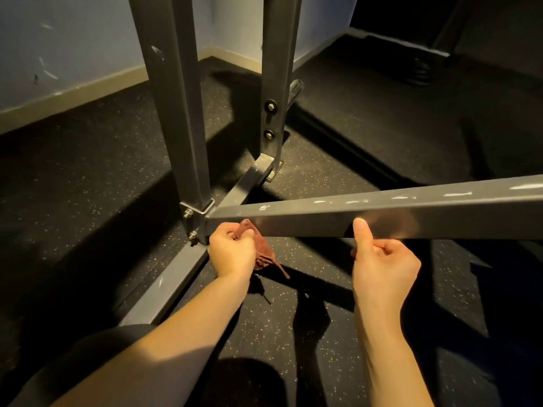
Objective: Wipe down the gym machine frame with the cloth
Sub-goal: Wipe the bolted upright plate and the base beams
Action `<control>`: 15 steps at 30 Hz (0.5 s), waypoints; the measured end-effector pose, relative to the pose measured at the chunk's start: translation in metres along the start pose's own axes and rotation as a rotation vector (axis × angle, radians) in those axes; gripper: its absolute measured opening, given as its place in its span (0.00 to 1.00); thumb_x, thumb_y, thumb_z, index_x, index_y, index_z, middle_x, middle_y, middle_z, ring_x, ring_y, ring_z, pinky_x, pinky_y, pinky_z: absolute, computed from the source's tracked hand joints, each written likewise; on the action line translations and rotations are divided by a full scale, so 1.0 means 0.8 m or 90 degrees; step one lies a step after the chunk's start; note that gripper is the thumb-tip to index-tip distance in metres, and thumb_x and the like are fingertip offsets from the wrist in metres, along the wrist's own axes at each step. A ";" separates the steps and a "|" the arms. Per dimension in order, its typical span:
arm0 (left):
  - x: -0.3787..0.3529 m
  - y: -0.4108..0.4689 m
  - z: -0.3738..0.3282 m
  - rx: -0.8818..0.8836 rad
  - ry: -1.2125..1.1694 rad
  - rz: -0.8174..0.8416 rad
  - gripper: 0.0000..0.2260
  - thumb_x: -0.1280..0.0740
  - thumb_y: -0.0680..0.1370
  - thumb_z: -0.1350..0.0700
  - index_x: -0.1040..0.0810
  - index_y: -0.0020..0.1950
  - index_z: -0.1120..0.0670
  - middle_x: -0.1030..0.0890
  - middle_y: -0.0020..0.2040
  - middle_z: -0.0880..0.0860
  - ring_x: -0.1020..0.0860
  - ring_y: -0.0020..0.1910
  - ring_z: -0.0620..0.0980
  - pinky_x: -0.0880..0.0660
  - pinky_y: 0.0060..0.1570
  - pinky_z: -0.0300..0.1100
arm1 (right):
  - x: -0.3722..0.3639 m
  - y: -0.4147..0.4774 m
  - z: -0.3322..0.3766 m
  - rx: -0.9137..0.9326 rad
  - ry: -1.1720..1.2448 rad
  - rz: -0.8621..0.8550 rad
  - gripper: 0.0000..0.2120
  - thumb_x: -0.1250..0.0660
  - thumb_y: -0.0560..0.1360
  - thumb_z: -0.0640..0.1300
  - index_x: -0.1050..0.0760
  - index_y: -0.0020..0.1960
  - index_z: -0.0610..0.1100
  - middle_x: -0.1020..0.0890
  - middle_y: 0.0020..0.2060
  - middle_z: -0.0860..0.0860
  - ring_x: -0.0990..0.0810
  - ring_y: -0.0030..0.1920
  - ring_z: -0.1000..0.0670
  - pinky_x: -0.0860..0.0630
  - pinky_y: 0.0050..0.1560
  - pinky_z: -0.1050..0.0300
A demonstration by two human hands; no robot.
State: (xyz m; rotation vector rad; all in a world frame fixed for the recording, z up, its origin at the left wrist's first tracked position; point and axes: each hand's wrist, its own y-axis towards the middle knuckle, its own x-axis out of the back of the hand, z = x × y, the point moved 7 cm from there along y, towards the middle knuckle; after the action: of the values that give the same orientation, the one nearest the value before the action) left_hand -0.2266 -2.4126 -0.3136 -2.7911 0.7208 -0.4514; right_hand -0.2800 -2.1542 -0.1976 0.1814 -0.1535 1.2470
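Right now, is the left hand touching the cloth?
Touching. The head view shows the left hand with its fingers curled round the reddish-brown cloth, which sticks out above and below the fist.

Dim, warm-lit shot; hard shadows, wide-angle warp.
Forearms (pixel 164 333) at 6–7 o'clock brightest. Floor (pixel 88 136) lit approx 9 o'clock, near black at 1–2 o'clock. Arm shadows fall on floor at 5 o'clock. Glare streaks on slanted bar (pixel 382 210) twd 3 o'clock, w/ blurred smear by right hand (pixel 382 268) thumb. Uprights (pixel 173 113) splay at 12 o'clock edge.
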 end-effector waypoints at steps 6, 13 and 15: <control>0.042 0.065 0.023 0.122 0.130 -0.083 0.08 0.31 0.79 0.55 0.18 0.42 0.56 0.21 0.38 0.54 0.18 0.47 0.60 0.27 0.43 0.46 | 0.001 0.000 0.002 -0.001 -0.009 0.011 0.23 0.26 0.76 0.55 0.25 0.36 0.36 0.19 0.30 0.45 0.19 0.33 0.53 0.30 0.37 0.67; 0.061 0.056 -0.040 -0.015 0.005 -0.054 0.03 0.26 0.77 0.56 0.18 0.49 0.53 0.20 0.42 0.47 0.19 0.48 0.51 0.26 0.48 0.43 | -0.001 -0.005 0.006 -0.023 0.015 0.010 0.22 0.26 0.76 0.54 0.23 0.38 0.36 0.18 0.33 0.45 0.17 0.37 0.51 0.30 0.39 0.64; 0.075 0.052 -0.068 -0.119 0.017 -0.050 0.05 0.27 0.79 0.56 0.20 0.53 0.53 0.19 0.47 0.48 0.20 0.50 0.48 0.27 0.47 0.39 | -0.003 -0.006 0.006 -0.030 0.018 0.008 0.21 0.26 0.76 0.54 0.23 0.38 0.36 0.18 0.33 0.45 0.17 0.37 0.50 0.29 0.39 0.64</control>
State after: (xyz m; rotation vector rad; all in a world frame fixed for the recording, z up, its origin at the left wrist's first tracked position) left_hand -0.2134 -2.4851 -0.2610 -3.0026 0.6946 -0.4583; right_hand -0.2760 -2.1589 -0.1939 0.1225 -0.1600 1.2560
